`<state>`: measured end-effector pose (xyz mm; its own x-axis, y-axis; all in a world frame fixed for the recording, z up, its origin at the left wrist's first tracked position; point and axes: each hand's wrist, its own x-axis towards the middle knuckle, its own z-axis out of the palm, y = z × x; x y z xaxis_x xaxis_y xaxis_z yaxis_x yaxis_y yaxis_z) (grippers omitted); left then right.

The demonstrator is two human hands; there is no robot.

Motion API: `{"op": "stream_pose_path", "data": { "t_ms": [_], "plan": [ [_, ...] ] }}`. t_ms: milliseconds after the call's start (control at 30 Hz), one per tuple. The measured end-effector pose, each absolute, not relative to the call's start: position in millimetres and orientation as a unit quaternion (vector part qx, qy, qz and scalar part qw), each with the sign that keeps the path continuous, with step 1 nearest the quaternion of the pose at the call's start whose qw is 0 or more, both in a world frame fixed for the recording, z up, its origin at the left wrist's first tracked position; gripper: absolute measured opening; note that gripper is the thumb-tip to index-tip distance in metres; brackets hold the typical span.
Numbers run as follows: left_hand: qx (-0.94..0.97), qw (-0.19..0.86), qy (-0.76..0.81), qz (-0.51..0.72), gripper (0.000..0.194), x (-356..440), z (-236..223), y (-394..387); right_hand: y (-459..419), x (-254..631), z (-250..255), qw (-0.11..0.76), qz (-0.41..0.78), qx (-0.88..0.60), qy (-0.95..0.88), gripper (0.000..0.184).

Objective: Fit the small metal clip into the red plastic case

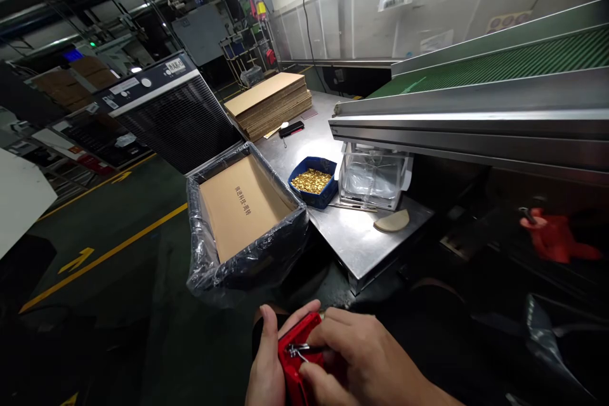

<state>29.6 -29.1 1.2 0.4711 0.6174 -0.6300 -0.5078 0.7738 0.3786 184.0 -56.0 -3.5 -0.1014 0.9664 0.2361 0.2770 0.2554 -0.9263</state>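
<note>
Left hand (265,358) wraps the red hand tool (295,355) from below, thumb up along its side: closed, narrow grip on the body. Right hand (366,355) comes in from the right, fingers (333,330) curled over the top of the tool, close to its exposed metal mechanism (299,350); also a narrow hold. Exact contact on the metal is partly hidden by the fingers. Tool sits low at the bottom of the view, in front of the person and apart from everything else. Ahead: carton (245,216) lined with a clear-dark plastic bag, cardboard sheet (242,206) printed with dark characters lying inside. Carton stands against a stainless steel table (354,238) holding a blue tray (311,182) of small brass parts, a transparent plastic bin (373,176), and a stack of corrugated cardboard sheets (266,104). Green belt conveyor (499,66) runs overhead on the right.
</note>
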Motion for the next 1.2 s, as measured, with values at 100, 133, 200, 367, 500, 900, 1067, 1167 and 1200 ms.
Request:
{"op": "stream_pose_path", "data": {
  "t_ms": [100, 133, 200, 367, 500, 900, 1067, 1167, 1200],
  "plan": [
    [0.085, 0.854, 0.396, 0.327, 0.069, 30, 2, -30, -55, 185, -1, 0.458, 0.381, -0.481, -0.643, 0.011],
    [0.093, 0.852, 0.4, 0.324, 0.07, 29, 2, -30, -55, 186, 0, 0.457, 0.387, -0.479, -0.642, 0.012],
    [0.102, 0.849, 0.41, 0.316, 0.07, 28, 3, -30, -54, 188, 2, 0.454, 0.406, -0.471, -0.638, 0.015],
    [0.092, 0.848, 0.426, 0.302, 0.077, 27, 4, -29, -53, 191, 3, 0.447, 0.48, -0.438, -0.615, 0.01],
    [0.075, 0.847, 0.414, 0.324, 0.075, 29, 4, -31, -58, 189, -3, 0.485, 0.451, -0.421, -0.619, 0.004],
    [0.036, 0.827, 0.445, 0.342, 0.071, 34, 17, -30, -63, 182, -5, 0.432, 0.457, -0.515, -0.582, 0.011],
    [0.067, 0.78, 0.461, 0.417, 0.074, 38, 20, -35, -63, 173, 3, 0.408, 0.567, -0.51, -0.502, 0.018],
    [0.069, 0.775, 0.455, 0.433, 0.075, 39, 18, -36, -63, 170, 5, 0.406, 0.605, -0.495, -0.474, 0.013],
    [0.065, 0.777, 0.451, 0.435, 0.077, 40, 17, -36, -63, 169, 4, 0.401, 0.614, -0.495, -0.466, 0.012]
  ]
}}
